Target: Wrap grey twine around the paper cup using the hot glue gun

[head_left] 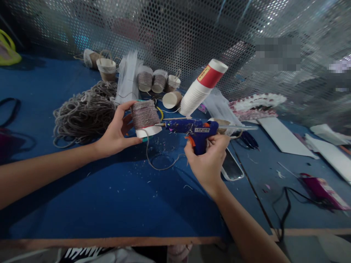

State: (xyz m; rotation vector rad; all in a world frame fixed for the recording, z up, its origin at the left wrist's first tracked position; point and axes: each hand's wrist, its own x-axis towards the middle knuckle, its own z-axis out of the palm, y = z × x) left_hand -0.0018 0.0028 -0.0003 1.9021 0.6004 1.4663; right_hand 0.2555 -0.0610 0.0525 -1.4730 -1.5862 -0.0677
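Observation:
My left hand grips a paper cup wrapped in grey-brown cord, with a white band bare near its lower end. From that band a loose length of cord loops down over the table toward my right hand. In my right hand is a blue hot glue gun with an orange trigger and a clear glue stick out of its back. The gun's nozzle points left and sits right at the cup's side; whether it touches is hard to tell. A heap of grey cord lies left of the cup.
A leaning stack of white paper cups stands behind the gun. Several small cord-wrapped cups line the perforated metal screen. A phone lies beside my right wrist. White boards and a purple pouch are at the right.

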